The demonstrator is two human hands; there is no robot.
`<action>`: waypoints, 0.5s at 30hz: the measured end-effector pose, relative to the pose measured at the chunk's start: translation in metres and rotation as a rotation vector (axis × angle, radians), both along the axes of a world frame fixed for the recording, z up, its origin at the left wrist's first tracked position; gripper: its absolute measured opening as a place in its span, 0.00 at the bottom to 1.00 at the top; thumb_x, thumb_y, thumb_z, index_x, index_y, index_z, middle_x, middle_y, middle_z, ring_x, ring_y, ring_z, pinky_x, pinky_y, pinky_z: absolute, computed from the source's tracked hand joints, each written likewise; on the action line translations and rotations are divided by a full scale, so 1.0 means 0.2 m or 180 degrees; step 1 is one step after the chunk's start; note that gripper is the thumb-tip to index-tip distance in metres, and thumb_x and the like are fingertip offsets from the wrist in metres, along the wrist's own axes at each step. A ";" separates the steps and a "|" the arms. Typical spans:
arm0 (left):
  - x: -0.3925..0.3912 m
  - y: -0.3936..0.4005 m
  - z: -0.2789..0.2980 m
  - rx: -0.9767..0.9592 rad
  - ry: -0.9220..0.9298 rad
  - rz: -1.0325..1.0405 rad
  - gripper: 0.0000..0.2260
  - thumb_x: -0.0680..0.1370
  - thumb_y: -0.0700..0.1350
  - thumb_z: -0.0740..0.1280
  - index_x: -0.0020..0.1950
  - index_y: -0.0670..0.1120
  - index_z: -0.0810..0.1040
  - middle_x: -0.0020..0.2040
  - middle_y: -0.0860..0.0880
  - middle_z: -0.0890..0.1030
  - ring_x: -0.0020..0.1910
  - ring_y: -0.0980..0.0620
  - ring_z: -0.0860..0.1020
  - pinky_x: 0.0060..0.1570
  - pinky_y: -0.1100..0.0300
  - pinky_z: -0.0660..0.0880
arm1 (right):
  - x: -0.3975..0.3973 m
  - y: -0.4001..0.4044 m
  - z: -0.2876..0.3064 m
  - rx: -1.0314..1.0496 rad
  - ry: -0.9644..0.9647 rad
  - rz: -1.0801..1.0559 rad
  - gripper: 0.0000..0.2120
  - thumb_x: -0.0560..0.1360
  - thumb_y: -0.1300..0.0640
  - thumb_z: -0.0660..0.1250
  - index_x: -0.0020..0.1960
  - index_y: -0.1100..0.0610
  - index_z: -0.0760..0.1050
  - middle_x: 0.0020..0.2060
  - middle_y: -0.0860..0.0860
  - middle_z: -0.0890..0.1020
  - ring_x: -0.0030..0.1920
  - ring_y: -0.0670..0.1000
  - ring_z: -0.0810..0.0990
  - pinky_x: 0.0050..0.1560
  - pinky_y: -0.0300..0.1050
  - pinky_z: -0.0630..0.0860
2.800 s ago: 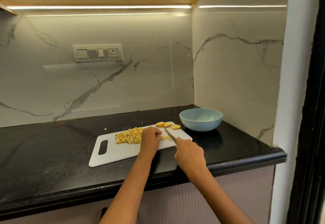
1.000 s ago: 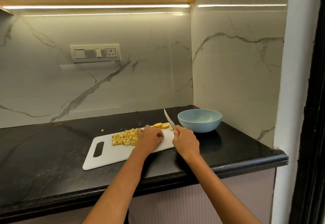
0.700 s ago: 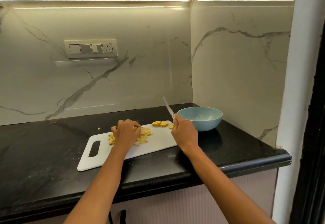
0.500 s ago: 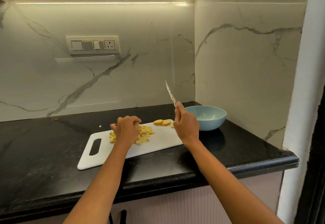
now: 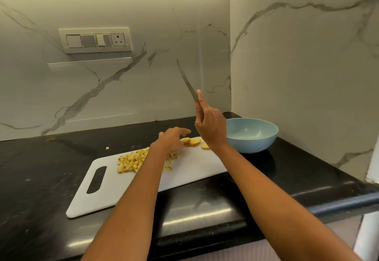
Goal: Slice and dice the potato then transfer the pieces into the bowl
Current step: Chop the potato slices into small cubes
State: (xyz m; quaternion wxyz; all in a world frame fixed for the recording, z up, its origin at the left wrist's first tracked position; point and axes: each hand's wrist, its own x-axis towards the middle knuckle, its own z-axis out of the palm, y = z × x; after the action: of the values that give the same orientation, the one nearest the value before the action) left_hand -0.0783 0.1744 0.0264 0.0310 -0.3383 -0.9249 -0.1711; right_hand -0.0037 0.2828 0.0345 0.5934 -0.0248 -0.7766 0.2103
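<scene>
A white cutting board (image 5: 190,176) lies on the black counter. A pile of diced potato (image 5: 131,161) sits on its middle, and a few round potato slices (image 5: 193,141) lie at its far right corner. My left hand (image 5: 171,139) reaches over the board, fingers stretched toward the slices, holding nothing that I can see. My right hand (image 5: 211,126) is raised above the board and grips a knife (image 5: 187,82), its blade pointing up and to the left, with the index finger extended along it. The light blue bowl (image 5: 252,135) stands empty just right of the board.
The black counter (image 5: 41,178) ends in a rounded front edge. Marble walls close the back and right side, forming a corner behind the bowl. A switch panel (image 5: 95,40) is set in the back wall. One stray potato bit (image 5: 107,148) lies behind the board.
My right hand has lifted the knife well above the board. My left hand left the diced pile and moved right toward the round slices, its fingers now stretched out.
</scene>
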 end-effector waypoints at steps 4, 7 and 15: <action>-0.05 0.05 -0.02 -0.0153 -0.0259 0.0002 0.27 0.75 0.38 0.63 0.71 0.57 0.66 0.69 0.52 0.71 0.70 0.45 0.66 0.71 0.41 0.57 | -0.04 0.03 0.01 0.0066 0.0094 0.0002 0.21 0.79 0.56 0.56 0.69 0.64 0.68 0.23 0.51 0.72 0.22 0.44 0.64 0.22 0.31 0.58; -0.03 0.06 -0.02 -0.0036 -0.0189 -0.0044 0.24 0.76 0.38 0.64 0.70 0.53 0.68 0.66 0.50 0.74 0.67 0.47 0.69 0.70 0.43 0.61 | -0.05 0.03 0.00 0.0077 0.0124 0.0074 0.21 0.79 0.56 0.56 0.69 0.64 0.68 0.24 0.53 0.75 0.23 0.45 0.66 0.23 0.32 0.61; -0.01 0.05 -0.01 0.0438 -0.0087 -0.0112 0.23 0.76 0.43 0.67 0.70 0.51 0.68 0.65 0.47 0.73 0.64 0.46 0.71 0.67 0.44 0.65 | -0.04 0.04 -0.01 0.0031 0.0001 0.0005 0.20 0.80 0.55 0.56 0.70 0.62 0.67 0.26 0.53 0.77 0.23 0.44 0.65 0.24 0.30 0.60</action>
State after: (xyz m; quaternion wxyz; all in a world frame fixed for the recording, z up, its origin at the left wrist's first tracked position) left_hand -0.0802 0.1838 0.0235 0.0385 -0.3492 -0.9051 -0.2394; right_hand -0.0110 0.2906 0.0332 0.5935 -0.0212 -0.7775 0.2070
